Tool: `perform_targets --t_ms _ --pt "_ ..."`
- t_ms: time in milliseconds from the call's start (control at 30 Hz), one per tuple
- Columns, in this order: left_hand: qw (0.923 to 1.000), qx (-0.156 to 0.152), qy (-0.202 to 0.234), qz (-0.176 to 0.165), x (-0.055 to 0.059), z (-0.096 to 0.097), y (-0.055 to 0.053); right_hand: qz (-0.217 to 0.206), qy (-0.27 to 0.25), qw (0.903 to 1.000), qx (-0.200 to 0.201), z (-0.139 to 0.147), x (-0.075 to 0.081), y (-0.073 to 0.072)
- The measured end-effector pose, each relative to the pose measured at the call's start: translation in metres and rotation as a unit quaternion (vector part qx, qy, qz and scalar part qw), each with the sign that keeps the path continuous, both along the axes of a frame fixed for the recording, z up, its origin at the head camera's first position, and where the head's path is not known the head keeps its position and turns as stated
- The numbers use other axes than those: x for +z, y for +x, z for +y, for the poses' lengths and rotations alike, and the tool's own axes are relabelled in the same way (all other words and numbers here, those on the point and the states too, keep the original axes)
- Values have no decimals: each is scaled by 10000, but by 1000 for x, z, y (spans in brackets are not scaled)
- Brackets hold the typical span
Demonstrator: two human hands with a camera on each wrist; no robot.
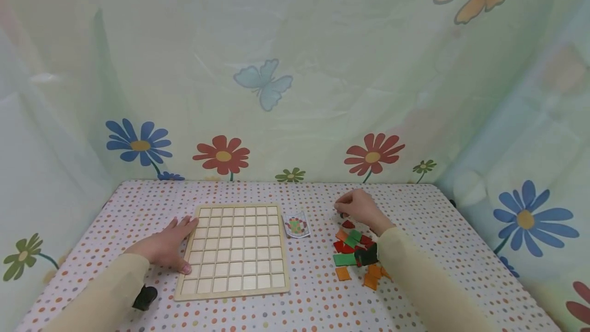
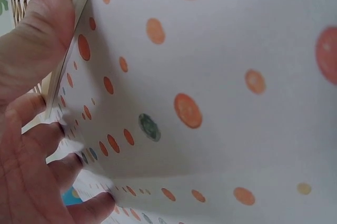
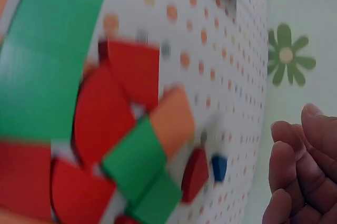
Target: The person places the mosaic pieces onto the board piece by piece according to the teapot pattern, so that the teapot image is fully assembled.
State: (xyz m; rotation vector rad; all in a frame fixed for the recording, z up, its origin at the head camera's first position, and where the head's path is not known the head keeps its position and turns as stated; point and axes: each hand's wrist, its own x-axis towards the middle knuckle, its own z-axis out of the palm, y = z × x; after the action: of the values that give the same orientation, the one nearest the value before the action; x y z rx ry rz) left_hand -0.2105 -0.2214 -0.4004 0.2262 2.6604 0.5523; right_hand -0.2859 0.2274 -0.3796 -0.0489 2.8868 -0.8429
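A wooden grid board (image 1: 285,260) lies on the table, left of the middle. My left hand (image 1: 163,245) rests at its left side, fingers spread; in the left wrist view the thumb (image 2: 39,45) lies against the board's edge while other fingertips touch the tablecloth. My right hand (image 1: 364,209) is over the far side of a pile of coloured pieces. In the right wrist view its fingers are loosely bent, thumb near them, with nothing visible between. A small blue piece (image 3: 219,167) lies nearest that hand, beside a red piece (image 3: 196,175). Green pieces (image 3: 47,55) lie closer to the wrist.
A small card with a coloured pattern (image 1: 296,225) lies just right of the board. Orange pieces (image 1: 343,273) are at the near side of the pile. The dotted tablecloth (image 1: 318,301) runs back to a flower-printed curtain (image 1: 318,117).
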Motion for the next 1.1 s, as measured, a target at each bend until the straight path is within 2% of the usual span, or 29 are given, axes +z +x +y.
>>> perform_targets --t_ms 233,533,833,1100 --pt "10000 -9 54 -52 -1 -2 -3 -19 409 9990 182 21 -7 -11" --pt "9999 41 118 -58 -4 -2 -4 -195 693 9959 553 28 -23 -20" --pt "10000 24 88 -18 -1 0 -1 -212 772 9956 483 29 -29 -24" --pt "10000 -28 27 32 -2 0 -1 -267 855 9955 308 30 -30 -22"
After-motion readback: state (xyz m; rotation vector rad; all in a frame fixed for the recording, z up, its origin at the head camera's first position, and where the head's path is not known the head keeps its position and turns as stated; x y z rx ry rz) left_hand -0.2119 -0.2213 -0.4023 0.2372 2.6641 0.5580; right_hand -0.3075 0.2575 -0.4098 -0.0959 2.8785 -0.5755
